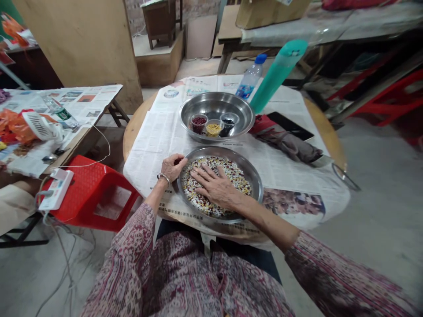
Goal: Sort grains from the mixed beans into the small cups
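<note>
A round steel tray point(256, 182) full of mixed red, yellow, white and dark beans point(238, 174) lies on the newspaper-covered round table in front of me. My right hand point(216, 187) rests flat on the beans, fingers spread. My left hand point(172, 166), with a metal bangle at the wrist, curls around the tray's left rim. Behind it a second steel tray point(214, 103) holds three small clear cups: red beans point(198, 123), yellow beans point(214, 128) and dark beans point(228, 123).
A teal bottle point(277, 72) and a clear water bottle point(250, 79) stand behind the far tray. A dark phone point(291, 125) and a folded grey cloth point(291, 145) lie to the right. A red plastic stool point(95, 193) and a cluttered side table point(49, 114) are at left.
</note>
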The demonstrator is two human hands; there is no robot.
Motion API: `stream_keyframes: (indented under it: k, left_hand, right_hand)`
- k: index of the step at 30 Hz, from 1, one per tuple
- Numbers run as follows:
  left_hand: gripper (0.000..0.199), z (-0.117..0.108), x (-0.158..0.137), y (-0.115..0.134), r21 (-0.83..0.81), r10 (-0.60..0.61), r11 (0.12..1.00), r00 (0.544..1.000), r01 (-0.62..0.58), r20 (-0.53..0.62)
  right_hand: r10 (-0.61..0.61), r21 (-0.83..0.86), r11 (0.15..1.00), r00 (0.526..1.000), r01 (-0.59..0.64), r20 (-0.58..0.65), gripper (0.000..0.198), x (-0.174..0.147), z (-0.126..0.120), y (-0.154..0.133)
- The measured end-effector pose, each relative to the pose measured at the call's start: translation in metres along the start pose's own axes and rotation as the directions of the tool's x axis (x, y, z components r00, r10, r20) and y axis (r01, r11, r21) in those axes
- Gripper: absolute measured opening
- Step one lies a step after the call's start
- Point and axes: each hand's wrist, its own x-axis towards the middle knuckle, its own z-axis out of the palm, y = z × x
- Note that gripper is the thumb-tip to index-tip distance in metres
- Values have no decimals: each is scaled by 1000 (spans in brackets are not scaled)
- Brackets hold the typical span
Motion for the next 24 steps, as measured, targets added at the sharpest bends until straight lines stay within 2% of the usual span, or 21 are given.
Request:
stream_keyframes:
  k: [3, 6, 9, 12, 16, 24]
  left_hand:
    - [19, 0, 0, -1, 6, -4, 1000, 1000, 4, -1]
    - [19, 0, 1, -2, 4, -12, 1000, 1000, 12, 3]
    - [18, 0, 0, -2, 2, -4, 1000, 1000, 4, 0]
    - [18, -1, 1, -2, 11, 11, 1000, 1000, -11, -6]
    - [20, -1, 2, -1, 20, 10, 1000, 1000, -10, -6]
    - [18, 0, 1, -1, 25, 24, 999, 1000, -23, -17]
  right_hand:
    - [119, -53, 991, 992, -121, -35, 54, -9, 3, 18]
    - [287, -72, 954, 955, -292, -73, 61, -11, 5, 29]
    - [337, -61, 939, 940, -340, -47, 69, -9, 7, 26]
    - [279, -40, 959, 960, -280, -38, 72, -3, 9, 15]
    - [84, -7, 996, 996, -85, -28, 72, 4, 12, -3]
    - [-179, 71, 981, 984, 179, -9, 58, 1, 8, -21]
